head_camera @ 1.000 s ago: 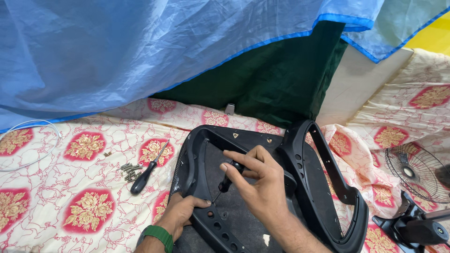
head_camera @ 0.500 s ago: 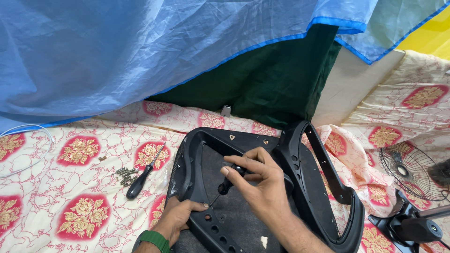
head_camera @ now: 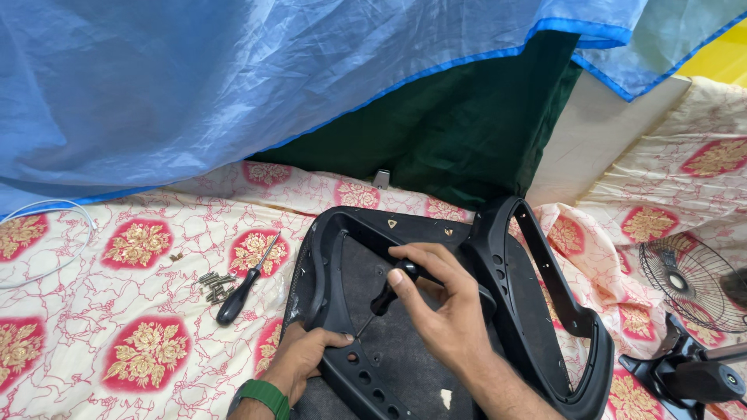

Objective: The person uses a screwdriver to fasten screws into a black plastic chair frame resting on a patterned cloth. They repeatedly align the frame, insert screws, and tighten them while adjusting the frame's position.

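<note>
The black moulded-plastic chair seat frame [head_camera: 405,233] is lying underside-up on the cream cloth with red and gold floral medallions [head_camera: 117,311], its curved black armrest loop [head_camera: 545,295] standing up along the right side. The right hand [head_camera: 436,299] is closing around the black handle of a slim screwdriver [head_camera: 383,299], the fingers wrapping the grip while the shaft is angling down and to the left — its tip is meeting the frame's lower rail near a row of round holes. The left hand [head_camera: 299,358], with a green band [head_camera: 264,395] at the wrist, is gripping that same rail, thumb lying on top and just beside the screwdriver tip. To the left of the frame, a second screwdriver with a black handle [head_camera: 245,284] is resting on the cloth, and a small cluster of metal screws [head_camera: 214,286] is lying just beside its handle. A blue plastic sheet [head_camera: 233,78] is hanging above — a dark green fabric [head_camera: 451,132] is showing beneath it. A black fan guard [head_camera: 692,284] is sitting at the far right.
</note>
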